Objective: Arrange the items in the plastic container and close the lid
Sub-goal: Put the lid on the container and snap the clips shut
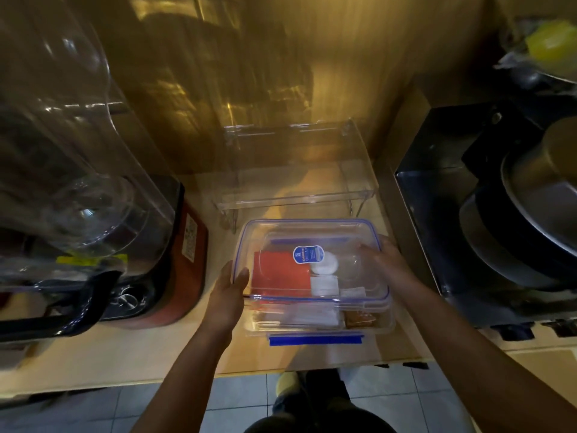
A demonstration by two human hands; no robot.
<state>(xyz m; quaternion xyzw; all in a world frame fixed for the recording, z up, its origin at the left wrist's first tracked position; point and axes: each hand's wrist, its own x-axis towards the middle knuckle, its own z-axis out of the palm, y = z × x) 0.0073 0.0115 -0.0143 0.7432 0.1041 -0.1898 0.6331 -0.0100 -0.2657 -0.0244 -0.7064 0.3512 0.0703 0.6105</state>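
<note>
A clear plastic container (368, 323) with a blue front clip (315, 340) stands on the counter in front of me. Inside lie a red packet (281, 273), a white round item (326, 265), white sachets (324, 284) and a brown item (359, 320). The clear lid (281, 228), blue-rimmed with a blue sticker, is held over the container, tilted with its far edge raised. My left hand (229, 290) grips the lid's left edge. My right hand (385, 260) grips its right edge.
A blender with a red base (184, 251) and clear jug stands at the left. A clear acrylic shelf (296, 189) sits behind the container. A black stove (452, 214) with pans is at the right. The counter edge (187, 375) runs near my body, above a tiled floor.
</note>
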